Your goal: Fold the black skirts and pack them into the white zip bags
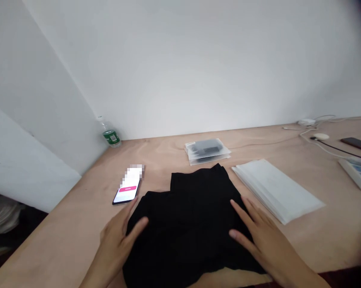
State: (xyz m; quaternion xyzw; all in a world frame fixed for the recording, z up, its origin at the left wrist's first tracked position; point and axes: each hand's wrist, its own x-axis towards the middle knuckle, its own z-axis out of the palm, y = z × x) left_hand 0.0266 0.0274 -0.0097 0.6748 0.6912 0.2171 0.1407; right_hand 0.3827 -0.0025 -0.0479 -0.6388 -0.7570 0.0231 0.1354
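A black garment [189, 224] lies spread on the wooden table [333, 232] in front of me. My left hand [118, 240] rests flat on its left edge, fingers stretched out and empty. On the right part of the cloth my right hand [258, 236] lies flat too, fingers apart, holding nothing. A smartphone [126, 192] with a lit screen lies just beyond my left hand.
A stack of white plastic bags [278, 192] lies to the right of the garment. Behind it are packed dark items in clear bags [207, 150]. A bottle [110, 134] stands in the far left corner. Cables [318, 138], a power strip [358, 172] and another phone [357, 144] are at far right.
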